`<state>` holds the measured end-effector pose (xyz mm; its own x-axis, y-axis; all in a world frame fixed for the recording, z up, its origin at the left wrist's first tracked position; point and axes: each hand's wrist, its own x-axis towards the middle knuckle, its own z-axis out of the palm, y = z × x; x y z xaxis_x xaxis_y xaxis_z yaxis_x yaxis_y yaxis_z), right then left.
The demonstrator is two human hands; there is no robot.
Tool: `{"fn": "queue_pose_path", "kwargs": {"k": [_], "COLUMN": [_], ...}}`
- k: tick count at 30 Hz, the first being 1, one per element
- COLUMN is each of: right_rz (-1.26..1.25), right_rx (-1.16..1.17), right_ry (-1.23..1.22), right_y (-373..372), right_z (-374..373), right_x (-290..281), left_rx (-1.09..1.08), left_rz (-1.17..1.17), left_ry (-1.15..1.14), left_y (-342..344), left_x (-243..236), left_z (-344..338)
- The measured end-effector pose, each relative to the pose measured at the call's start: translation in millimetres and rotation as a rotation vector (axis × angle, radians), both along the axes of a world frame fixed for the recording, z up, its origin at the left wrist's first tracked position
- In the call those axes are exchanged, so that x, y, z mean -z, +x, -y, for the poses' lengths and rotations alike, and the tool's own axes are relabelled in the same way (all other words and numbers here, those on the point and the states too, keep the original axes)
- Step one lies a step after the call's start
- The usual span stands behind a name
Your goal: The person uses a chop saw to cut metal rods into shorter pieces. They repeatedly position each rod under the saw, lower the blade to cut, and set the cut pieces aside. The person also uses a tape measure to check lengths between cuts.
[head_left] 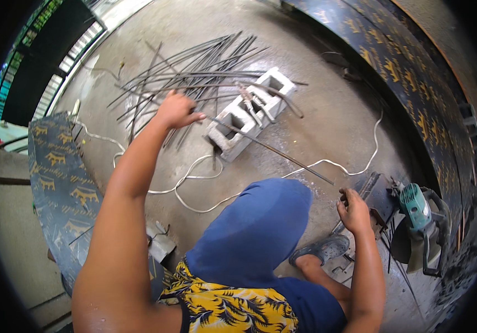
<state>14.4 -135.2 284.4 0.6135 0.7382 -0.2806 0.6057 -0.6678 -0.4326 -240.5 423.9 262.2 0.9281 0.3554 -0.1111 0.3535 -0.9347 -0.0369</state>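
Observation:
My left hand (178, 110) is closed around one end of a thin steel rod (283, 154). That rod slants down to the right, crossing the near part of a grey hollow concrete block (240, 146). Its free end stops a little short of my right hand (355, 212), whose fingers are loosely bent with the thumb apart and nothing visible between them. Across the block's top lies a plier-like hand tool (248, 102). A bent steel rod (288, 102) also rests over the block. Beyond my left hand, many dark steel rods (210, 51) lie in a loose, crossing heap.
A green cut-off saw (415, 206) stands at my right, near dark metal pieces. White cable (191, 208) loops across the concrete floor (327, 130). Dark printed panels flank me, one on the left (55, 166) and a long curved-looking one (394, 66) on the right.

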Motion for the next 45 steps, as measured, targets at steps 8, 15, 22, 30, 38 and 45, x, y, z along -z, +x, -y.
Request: {"fn": "queue_pose_path", "kwargs": {"k": [8,15,22,30,38,45], "right_rz": [-0.049,-0.09,-0.104,-0.097,-0.43,-1.49], "right_rx": [-0.017,0.048,0.047,-0.004,0.05,0.422], "right_ry": [-0.212,-0.299,-0.359,-0.182,0.429,0.905], "right_y": [-35,-36,-44,-56,-40,-17], "right_z": [44,69,80,23,-146,-171], "right_x": [85,111,113,80,0,-21], "left_rx": [0.119,-0.244,-0.949,-0.953,-0.497,0.255], "left_rz": [0.101,0.141,-0.719,-0.694,0.253,0.537], "left_ry": [0.21,-0.184,-0.259,-0.462,-1.083,-0.806], "left_y": [20,-140,-373,-363,-54,124], "left_x": [11,19,55,78,23,-68], "left_z": [4,67,203,198,181,227]}}
